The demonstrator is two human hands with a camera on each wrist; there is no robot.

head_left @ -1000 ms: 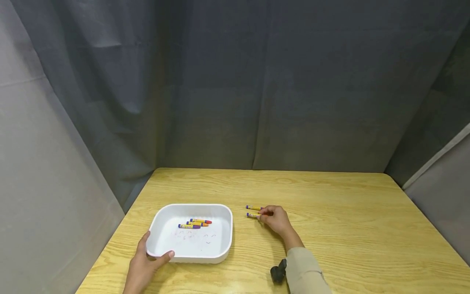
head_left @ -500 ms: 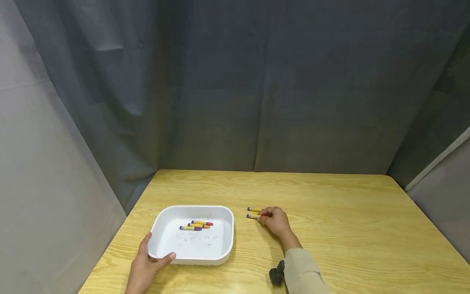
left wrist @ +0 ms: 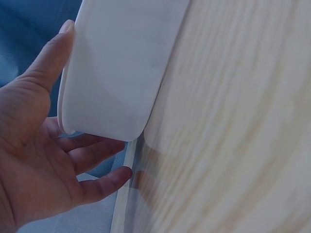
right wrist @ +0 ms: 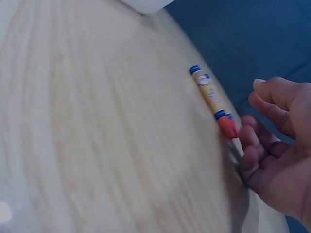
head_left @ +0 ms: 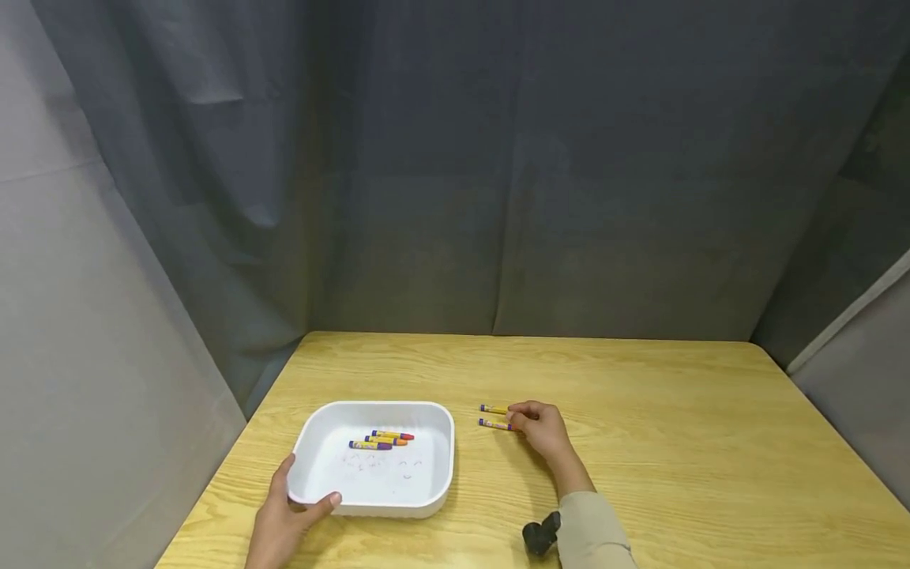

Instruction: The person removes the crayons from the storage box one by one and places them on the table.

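**Crayons and tray on wood-grain table**

Left hand gripped the near-left corner of the smooth, round-cornered white plastic tray, thumb over its rim. Right hand, fingers curled, touched two paper-wrapped crayons lying parallel near the table's middle, long axes left-right; actual grasp unclear. Right half stood open.

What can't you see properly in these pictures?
- Head view: the right hand covers the near ends of two crayons.
- Right wrist view: only one crayon shows.
- Head view: the scribbles in the white tray are too small to read.
- Left wrist view: the tray's inside is hidden.
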